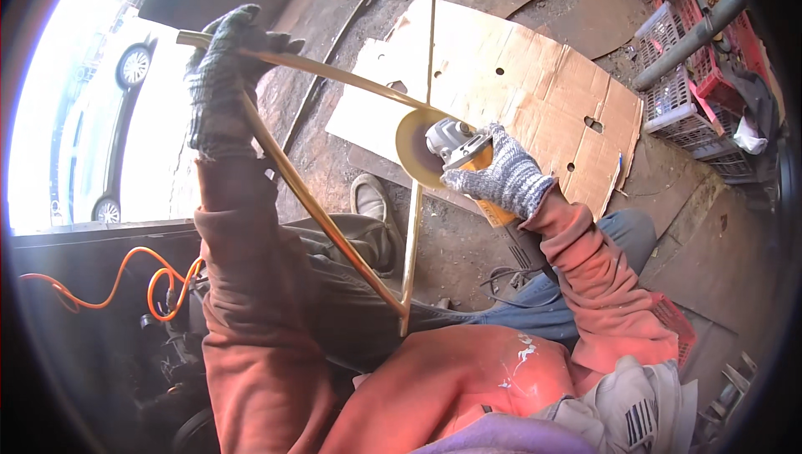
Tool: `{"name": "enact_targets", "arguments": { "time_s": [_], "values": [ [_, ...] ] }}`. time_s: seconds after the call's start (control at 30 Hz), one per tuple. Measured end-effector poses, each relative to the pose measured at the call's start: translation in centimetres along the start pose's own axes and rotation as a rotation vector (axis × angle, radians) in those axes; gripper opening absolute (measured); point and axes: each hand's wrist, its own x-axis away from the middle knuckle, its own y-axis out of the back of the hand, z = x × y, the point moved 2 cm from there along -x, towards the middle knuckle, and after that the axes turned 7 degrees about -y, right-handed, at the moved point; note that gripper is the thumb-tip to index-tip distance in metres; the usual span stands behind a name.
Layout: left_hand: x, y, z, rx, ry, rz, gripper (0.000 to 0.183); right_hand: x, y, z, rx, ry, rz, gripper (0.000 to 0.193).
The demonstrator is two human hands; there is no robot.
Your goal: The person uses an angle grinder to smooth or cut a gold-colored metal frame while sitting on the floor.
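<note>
In a dark knitted glove, my left hand (230,78) is raised at the upper left, its fingers closed around the corner of a gold-coloured metal frame (322,213). Thin bars form the frame, roughly a triangle, with one bar running on over the cardboard. My right hand (505,172), in a grey-and-white knitted glove, grips an angle grinder (480,157) with a yellow body and a silver head. The grinder's round disc (408,141) is right by the frame's bars near the middle of the view; whether it touches them I cannot tell.
Flattened cardboard (535,95) with holes lies on the dirty floor ahead. Stacked plastic crates (668,111) and a grey pipe (697,40) are at the right. An orange hose (125,262) loops at the left. My shoe (372,203) is below the frame. A car (117,128) stands outside.
</note>
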Motion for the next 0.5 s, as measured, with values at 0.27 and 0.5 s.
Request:
{"name": "enact_targets", "arguments": {
  "time_s": [0.27, 0.5],
  "values": [
    [-1.5, 1.3, 1.4, -0.03, 0.06, -0.006, 0.032, -2.5, -0.4, -3.6, -0.364, 0.036, 0.095, 0.075],
    [-1.7, -0.3, 1.2, -0.194, 0.112, -0.118, 0.035, -2.7, -0.1, -3.2, -0.489, 0.002, 0.086, 0.067]
  ]
}}
